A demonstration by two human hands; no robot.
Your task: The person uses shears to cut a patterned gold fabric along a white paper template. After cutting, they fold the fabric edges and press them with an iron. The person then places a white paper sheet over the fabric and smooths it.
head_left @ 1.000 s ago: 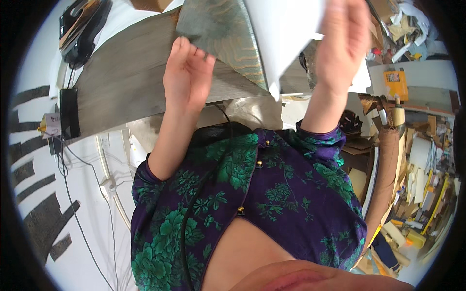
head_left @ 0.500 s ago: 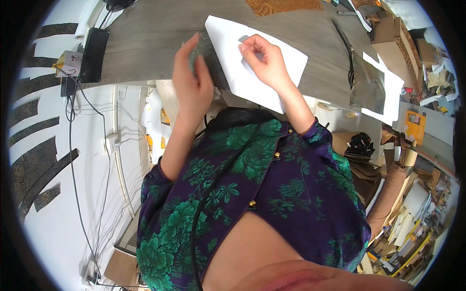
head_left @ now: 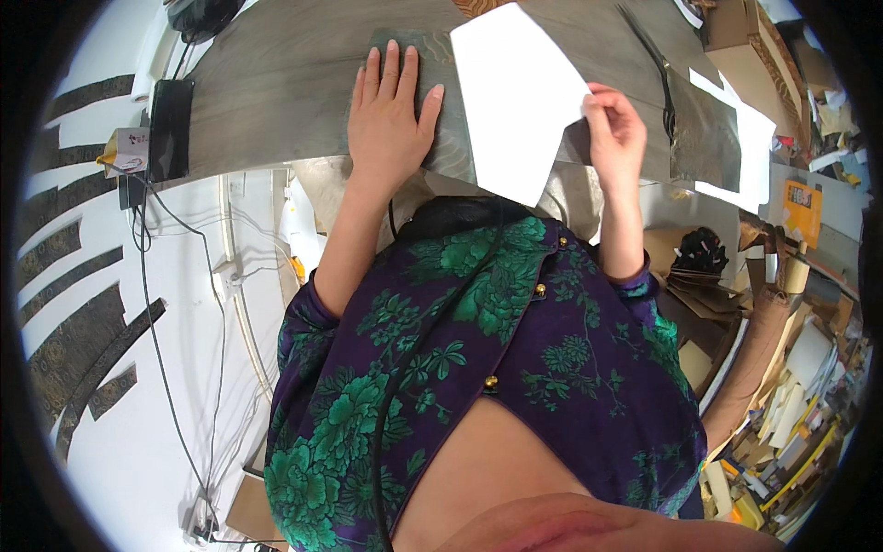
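Observation:
On the grey table lies a dark grey-green patterned fabric piece [head_left: 448, 138], partly covered by my left hand [head_left: 391, 124]. That hand is pressed down flat, its fingers stretched out and slightly apart. To its right is a white paper sheet [head_left: 515, 101] with angled edges, slanting up off the fabric and overlapping its right side. My right hand [head_left: 614, 138] pinches the sheet's right edge between thumb and fingers. Whether the sheet's lower parts touch the table, I cannot tell.
Dark long-bladed scissors [head_left: 664, 87] lie on the table at right. Beyond them, another dark fabric piece [head_left: 706, 138] rests on white paper [head_left: 756, 152]. A cardboard box [head_left: 736, 41] stands at far right. A black flat object [head_left: 171, 129] sits at the table's left end.
My left hand has come down from the air and flattened on the fabric. My right hand has moved from the sheet's middle to its right edge, and the sheet has shifted right and turned.

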